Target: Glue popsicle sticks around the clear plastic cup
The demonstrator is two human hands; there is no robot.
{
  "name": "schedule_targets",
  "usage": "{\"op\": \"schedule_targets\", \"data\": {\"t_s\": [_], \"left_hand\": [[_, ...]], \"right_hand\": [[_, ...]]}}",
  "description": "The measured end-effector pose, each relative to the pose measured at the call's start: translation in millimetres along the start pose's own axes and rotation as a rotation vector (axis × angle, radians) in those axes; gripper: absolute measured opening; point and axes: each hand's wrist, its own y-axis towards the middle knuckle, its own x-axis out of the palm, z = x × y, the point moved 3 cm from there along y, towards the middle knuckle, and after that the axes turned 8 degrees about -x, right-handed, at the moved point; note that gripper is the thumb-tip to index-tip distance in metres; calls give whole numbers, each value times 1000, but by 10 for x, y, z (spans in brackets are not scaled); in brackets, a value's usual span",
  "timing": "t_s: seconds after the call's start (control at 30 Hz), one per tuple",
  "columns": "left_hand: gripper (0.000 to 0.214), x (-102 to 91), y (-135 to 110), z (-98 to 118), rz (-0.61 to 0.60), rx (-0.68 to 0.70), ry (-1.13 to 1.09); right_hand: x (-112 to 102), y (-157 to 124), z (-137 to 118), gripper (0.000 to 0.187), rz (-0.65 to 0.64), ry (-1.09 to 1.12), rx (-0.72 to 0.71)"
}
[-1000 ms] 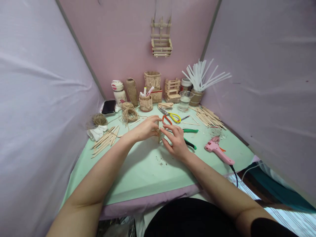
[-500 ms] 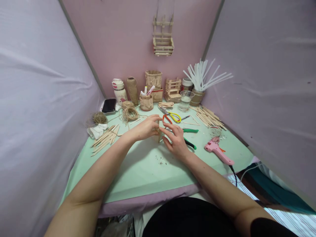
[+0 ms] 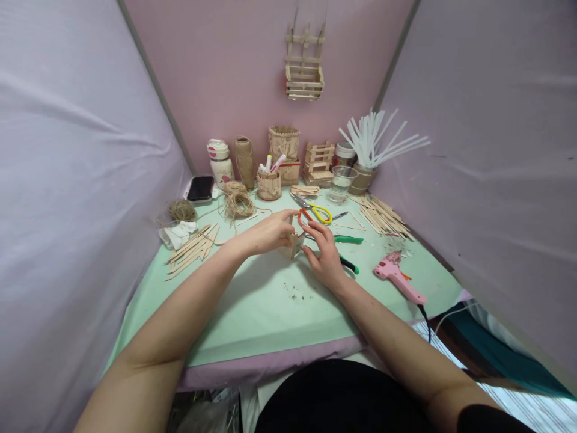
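Observation:
In the middle of the table my left hand is closed on a small piece made of pale wooden craft sticks, standing upright at the tabletop. Most of that piece is hidden behind the fingers. My right hand is just to its right, fingers apart and bent towards the piece. Whether its fingertips touch the wood is hard to tell. Behind the hands lie scissors with red and yellow handles. Green-handled pliers are partly covered by my right hand.
A pink glue gun lies at the right. Craft sticks are piled right and left. Twine, a marker holder, a water cup and white glue sticks stand along the back. Dark crumbs lie in front.
My right fingers have drawn back slightly to the right from the wooden piece, so more of it shows. The left hand keeps its grip. The view has shifted a little.

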Motion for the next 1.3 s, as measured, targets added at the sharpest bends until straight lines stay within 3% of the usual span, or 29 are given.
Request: {"op": "schedule_targets", "data": {"t_s": [0.27,0.87,1.3], "left_hand": [[13,-29,-3,52,-31,-12,26],[14,-8,-13,62,1,10,54],[15,8,-2,38,6,23,35]], "right_hand": [[48,61,-7,42,-54,-44,-113],[115,28,29,42,-62,-65,-118],[155,-4,-7,65,-133,-77,-129]]}}
